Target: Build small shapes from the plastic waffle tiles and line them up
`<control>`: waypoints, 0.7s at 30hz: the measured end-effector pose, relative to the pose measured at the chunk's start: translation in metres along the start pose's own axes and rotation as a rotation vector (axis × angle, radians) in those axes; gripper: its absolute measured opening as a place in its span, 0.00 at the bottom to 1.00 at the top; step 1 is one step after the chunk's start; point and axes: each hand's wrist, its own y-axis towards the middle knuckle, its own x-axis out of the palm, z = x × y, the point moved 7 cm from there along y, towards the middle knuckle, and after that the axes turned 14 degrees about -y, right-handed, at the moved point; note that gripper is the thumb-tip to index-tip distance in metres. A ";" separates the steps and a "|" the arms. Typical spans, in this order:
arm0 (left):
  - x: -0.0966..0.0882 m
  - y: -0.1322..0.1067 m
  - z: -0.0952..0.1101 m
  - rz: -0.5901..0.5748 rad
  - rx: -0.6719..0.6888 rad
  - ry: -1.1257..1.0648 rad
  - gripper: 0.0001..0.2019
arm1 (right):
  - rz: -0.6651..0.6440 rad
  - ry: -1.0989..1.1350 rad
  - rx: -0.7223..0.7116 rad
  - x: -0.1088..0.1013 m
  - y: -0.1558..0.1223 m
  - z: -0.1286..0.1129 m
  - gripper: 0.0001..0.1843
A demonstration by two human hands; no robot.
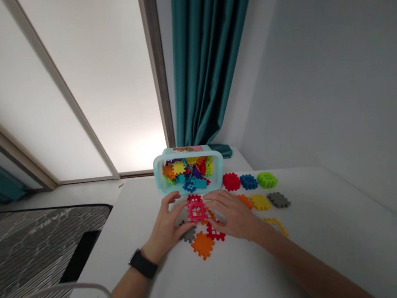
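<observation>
Well to the left of the pale blue plastic tub (pixel 157 180) lies a dark striped mat (pixel 29 244), with a white cord (pixel 92 287) curving nearer the camera. Closer in, and in front of the tub, the left hand (pixel 165 223), with a black wristwatch (pixel 142 264) on its wrist, reaches over the white table (pixel 189 289). Its fingers (pixel 177 206) come to the left side of a pink lattice construction (pixel 196 209) just in front of the tub. The right hand (pixel 228 214) comes in from the other side, its fingers (pixel 211 199) at the construction's right edge. The two hands are close together around it, but whether they are clamped on it cannot be told. In front of the tub, below the hands, lie a grey waffle block (pixel 189 233), an orange waffle block (pixel 203 244) and a red lattice block (pixel 214 232). To the tub's right, a red block (pixel 231 181), a blue block (pixel 248 182) and a green block (pixel 267 179) form a row. Nearer the camera, an orange block (pixel 244 202), a yellow block (pixel 260 202) and a dark grey block (pixel 279 200) form another, with a yellow lattice block (pixel 276 227) beyond the right hand. Behind the tub hangs a teal curtain (pixel 201 69).
</observation>
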 end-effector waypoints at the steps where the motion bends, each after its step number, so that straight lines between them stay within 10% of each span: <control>1: 0.000 0.000 0.000 0.003 0.000 -0.002 0.23 | 0.009 0.001 -0.003 -0.001 0.000 0.000 0.13; 21: 0.002 -0.001 -0.003 0.006 -0.046 -0.050 0.23 | 0.012 -0.032 -0.007 0.003 -0.004 -0.002 0.09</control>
